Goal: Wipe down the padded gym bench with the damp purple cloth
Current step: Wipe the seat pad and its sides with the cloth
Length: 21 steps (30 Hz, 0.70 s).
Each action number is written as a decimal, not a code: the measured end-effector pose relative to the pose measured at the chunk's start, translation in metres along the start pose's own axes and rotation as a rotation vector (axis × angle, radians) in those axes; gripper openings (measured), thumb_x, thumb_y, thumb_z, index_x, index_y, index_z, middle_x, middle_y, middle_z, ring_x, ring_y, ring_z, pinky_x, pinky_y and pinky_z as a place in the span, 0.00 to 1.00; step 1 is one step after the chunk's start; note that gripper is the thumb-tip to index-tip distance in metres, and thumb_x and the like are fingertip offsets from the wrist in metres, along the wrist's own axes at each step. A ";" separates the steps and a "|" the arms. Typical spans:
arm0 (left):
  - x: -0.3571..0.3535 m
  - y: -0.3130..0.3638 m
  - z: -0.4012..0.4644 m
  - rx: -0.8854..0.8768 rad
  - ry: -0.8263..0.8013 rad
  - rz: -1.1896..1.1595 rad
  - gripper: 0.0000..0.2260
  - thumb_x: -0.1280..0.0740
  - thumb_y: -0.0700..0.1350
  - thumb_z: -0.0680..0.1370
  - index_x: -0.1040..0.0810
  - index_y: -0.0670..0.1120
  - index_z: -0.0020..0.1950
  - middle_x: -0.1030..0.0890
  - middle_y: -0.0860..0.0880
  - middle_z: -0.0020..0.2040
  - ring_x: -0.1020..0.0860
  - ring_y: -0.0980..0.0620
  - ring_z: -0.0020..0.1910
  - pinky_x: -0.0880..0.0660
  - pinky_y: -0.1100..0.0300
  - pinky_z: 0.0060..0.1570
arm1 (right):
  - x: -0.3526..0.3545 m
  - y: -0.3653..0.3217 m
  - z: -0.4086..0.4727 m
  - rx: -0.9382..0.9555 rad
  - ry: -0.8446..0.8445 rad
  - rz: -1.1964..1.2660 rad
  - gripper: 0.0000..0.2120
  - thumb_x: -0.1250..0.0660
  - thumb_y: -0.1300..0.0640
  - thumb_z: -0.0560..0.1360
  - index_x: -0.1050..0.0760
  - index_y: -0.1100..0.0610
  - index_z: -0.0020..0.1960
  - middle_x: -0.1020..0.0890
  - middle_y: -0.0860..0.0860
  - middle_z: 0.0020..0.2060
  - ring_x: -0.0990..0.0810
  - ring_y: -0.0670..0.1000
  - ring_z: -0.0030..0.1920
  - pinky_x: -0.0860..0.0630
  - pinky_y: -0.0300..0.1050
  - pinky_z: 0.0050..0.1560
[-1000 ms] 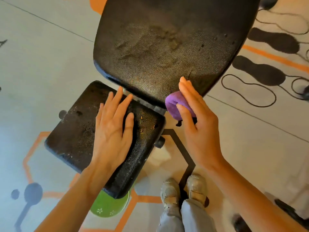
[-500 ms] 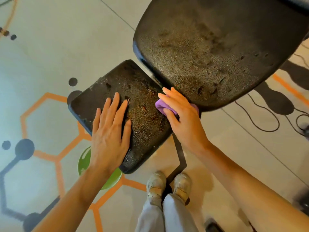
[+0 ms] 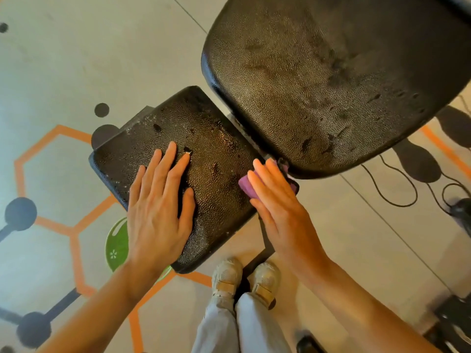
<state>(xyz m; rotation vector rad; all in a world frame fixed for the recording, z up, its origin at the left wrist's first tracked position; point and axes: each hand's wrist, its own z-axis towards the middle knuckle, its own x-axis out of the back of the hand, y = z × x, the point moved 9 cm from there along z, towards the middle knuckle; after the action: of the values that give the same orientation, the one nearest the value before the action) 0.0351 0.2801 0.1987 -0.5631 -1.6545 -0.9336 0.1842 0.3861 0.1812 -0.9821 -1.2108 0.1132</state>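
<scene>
The gym bench has two black pebbled pads: a small seat pad (image 3: 214, 159) in the middle and a large back pad (image 3: 331, 77) at the upper right, both with wet patches. My left hand (image 3: 158, 207) lies flat on the seat pad, fingers spread, holding nothing. My right hand (image 3: 277, 205) presses the purple cloth (image 3: 247, 186) against the seat pad's right edge, just below the gap between the pads. Most of the cloth is hidden under my fingers.
The grey floor carries orange hexagon lines (image 3: 61, 225), dark dots and a green round mark (image 3: 117, 245) under the seat. My shoes (image 3: 244, 278) stand right below the seat pad. Black footprint shapes and cables (image 3: 413, 174) lie to the right.
My right hand carried the cloth from the back pad's lower edge down to the seat pad's right side. The view shifted; my left hand stayed flat on the seat.
</scene>
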 end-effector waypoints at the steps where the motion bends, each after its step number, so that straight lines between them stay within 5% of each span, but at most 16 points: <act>1: 0.001 0.000 0.000 0.002 -0.001 0.000 0.23 0.46 0.50 0.82 0.37 0.49 0.78 0.41 0.51 0.80 0.46 0.50 0.80 0.49 0.49 0.79 | -0.001 0.000 0.005 0.011 -0.012 -0.009 0.21 0.46 0.56 0.82 0.34 0.61 0.72 0.34 0.54 0.74 0.41 0.52 0.77 0.39 0.48 0.75; 4: 0.001 0.000 0.000 0.008 0.002 0.004 0.22 0.45 0.50 0.82 0.36 0.49 0.77 0.40 0.51 0.80 0.46 0.50 0.80 0.48 0.49 0.79 | -0.009 -0.003 0.056 0.004 -0.023 -0.048 0.20 0.45 0.54 0.82 0.31 0.61 0.71 0.32 0.55 0.73 0.37 0.53 0.75 0.36 0.52 0.74; 7: 0.000 0.001 0.000 0.010 -0.002 0.015 0.22 0.45 0.49 0.82 0.36 0.49 0.77 0.40 0.51 0.80 0.45 0.50 0.80 0.48 0.48 0.78 | -0.020 -0.008 0.096 -0.013 -0.068 -0.065 0.20 0.44 0.57 0.82 0.34 0.61 0.73 0.35 0.55 0.75 0.39 0.52 0.76 0.43 0.42 0.75; 14: 0.001 0.001 0.000 0.020 0.007 0.013 0.22 0.44 0.49 0.82 0.35 0.48 0.77 0.39 0.50 0.79 0.44 0.50 0.80 0.45 0.47 0.78 | 0.000 0.005 0.031 0.022 -0.089 -0.071 0.23 0.51 0.51 0.83 0.33 0.62 0.72 0.33 0.56 0.73 0.37 0.52 0.75 0.33 0.50 0.72; 18: 0.000 0.001 0.002 0.020 -0.009 0.013 0.22 0.44 0.49 0.82 0.35 0.48 0.77 0.39 0.50 0.79 0.45 0.51 0.80 0.47 0.48 0.78 | -0.029 -0.019 0.123 0.022 -0.071 -0.118 0.21 0.44 0.58 0.82 0.36 0.61 0.74 0.37 0.56 0.75 0.39 0.53 0.76 0.33 0.51 0.72; 21: 0.000 0.001 0.003 0.020 -0.017 0.016 0.23 0.44 0.49 0.82 0.35 0.49 0.77 0.39 0.51 0.79 0.45 0.51 0.80 0.47 0.49 0.78 | -0.024 -0.015 0.102 0.051 -0.068 -0.180 0.21 0.41 0.59 0.82 0.35 0.61 0.73 0.36 0.55 0.75 0.39 0.53 0.76 0.35 0.50 0.73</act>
<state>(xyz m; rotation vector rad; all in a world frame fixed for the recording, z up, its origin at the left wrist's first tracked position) 0.0342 0.2831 0.1984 -0.5713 -1.6704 -0.9013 0.0848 0.4221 0.1752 -0.8260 -1.3469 0.0353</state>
